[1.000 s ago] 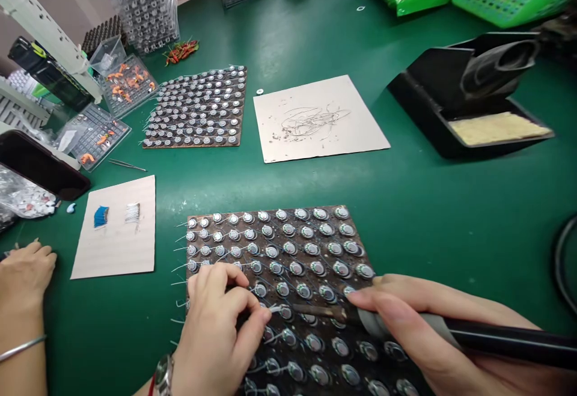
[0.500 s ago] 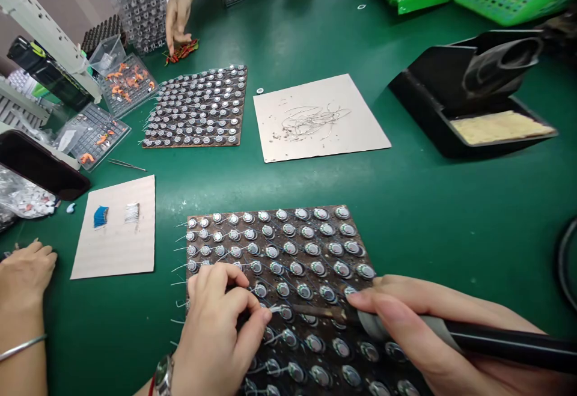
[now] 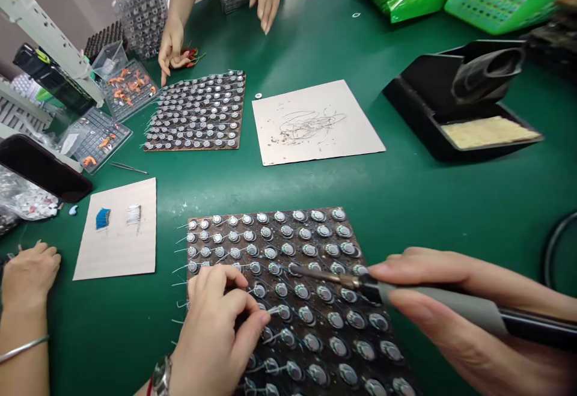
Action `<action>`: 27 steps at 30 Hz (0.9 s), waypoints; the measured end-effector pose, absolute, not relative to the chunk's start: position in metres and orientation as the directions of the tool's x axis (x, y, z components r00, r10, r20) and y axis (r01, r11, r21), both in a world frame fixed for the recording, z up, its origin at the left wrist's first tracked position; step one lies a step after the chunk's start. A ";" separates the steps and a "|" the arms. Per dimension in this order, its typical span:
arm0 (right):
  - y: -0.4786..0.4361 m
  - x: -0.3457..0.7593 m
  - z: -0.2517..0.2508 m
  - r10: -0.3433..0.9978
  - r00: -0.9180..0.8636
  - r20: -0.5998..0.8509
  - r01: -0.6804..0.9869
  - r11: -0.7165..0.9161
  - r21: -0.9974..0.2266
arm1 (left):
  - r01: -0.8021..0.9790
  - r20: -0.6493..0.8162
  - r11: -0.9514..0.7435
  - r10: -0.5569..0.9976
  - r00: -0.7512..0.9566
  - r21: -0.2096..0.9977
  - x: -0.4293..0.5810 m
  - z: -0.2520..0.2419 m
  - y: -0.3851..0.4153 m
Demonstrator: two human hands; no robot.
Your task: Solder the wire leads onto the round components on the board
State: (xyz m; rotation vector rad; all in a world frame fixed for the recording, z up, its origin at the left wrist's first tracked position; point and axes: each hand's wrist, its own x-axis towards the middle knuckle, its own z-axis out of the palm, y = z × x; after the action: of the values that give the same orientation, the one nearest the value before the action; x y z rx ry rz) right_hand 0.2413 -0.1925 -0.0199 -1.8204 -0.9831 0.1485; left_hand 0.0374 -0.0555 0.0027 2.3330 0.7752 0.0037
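Observation:
A dark board (image 3: pixel 324 348) in front of me carries rows of small round silver parts with thin wires. My left hand (image 3: pixel 225 324) rests over its left half, thumb and forefinger pinched on a thin wire (image 3: pixel 273 310) that reaches one round part (image 3: pixel 283 313). In my right hand (image 3: pixel 451 306) is a soldering iron (image 3: pixel 442 303) with a grey grip, its tip pointing left. The tip (image 3: pixel 300 270) hovers over the board's middle rows, up and right of the pinched wire and apart from it.
Beyond the board lie a card with wire scraps (image 3: pixel 315 149), a second filled board (image 3: pixel 193 110) and a black iron stand with sponge (image 3: pixel 491 131). At left are a card with wire bundles (image 3: pixel 117 252) and a phone (image 3: pixel 40 164). Other people's hands (image 3: pixel 171 47) are at the far side and left (image 3: pixel 31 276).
My right hand has lifted the soldering iron's tip up and away from the pinched wire. My left hand stays put. Across the table, a co-worker's second hand has come into view.

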 end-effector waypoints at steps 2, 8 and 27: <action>-0.188 0.246 -0.015 0.712 0.604 0.358 0.598 -0.107 -0.794 | 0.528 -0.204 -0.582 0.530 0.823 0.618 0.034 0.007 -0.052; -0.171 0.249 -0.006 0.761 0.497 0.417 0.561 0.085 -0.824 | 0.560 -0.206 -0.544 0.576 0.791 0.626 0.040 0.010 -0.048; -0.163 0.245 -0.015 0.743 0.559 0.367 0.470 0.081 -0.879 | 0.585 -0.149 -0.557 0.637 0.757 0.589 0.046 -0.007 -0.057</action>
State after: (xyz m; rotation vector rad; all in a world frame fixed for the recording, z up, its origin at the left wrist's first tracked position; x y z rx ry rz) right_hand 0.2451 -0.1627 -0.0153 -1.5615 -1.0626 0.2763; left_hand 0.0465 -0.0570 -0.0068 2.3187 0.9115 0.1074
